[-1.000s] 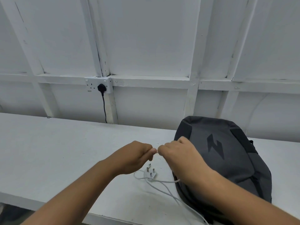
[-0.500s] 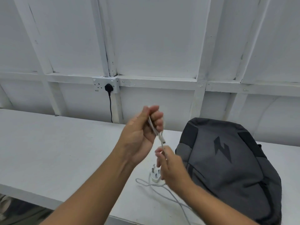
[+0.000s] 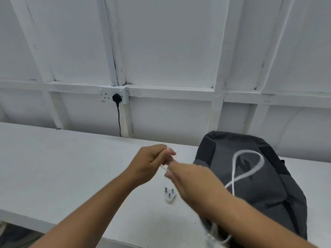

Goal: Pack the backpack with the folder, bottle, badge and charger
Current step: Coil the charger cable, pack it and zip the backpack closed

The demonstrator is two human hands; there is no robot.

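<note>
A dark grey backpack (image 3: 265, 190) lies flat on the white table (image 3: 53, 167) at the right. The white charger plug (image 3: 169, 195) rests on the table, prongs up, just left of the backpack. Its white cable (image 3: 250, 169) swings in a blurred loop over the backpack. My left hand (image 3: 152, 161) pinches one end of the cable above the table. My right hand (image 3: 193, 181), blurred by motion, sits close beside it with the cable running through its fingers. The folder, bottle and badge are not in view.
A white wall socket (image 3: 114, 95) with a black plug and cord sits on the wall behind the table. The table's front edge runs along the lower left.
Both hands have come lower and level with each other. The right hand has swept the cable sideways, throwing a loop over the backpack. The plug now lies free on the table.
</note>
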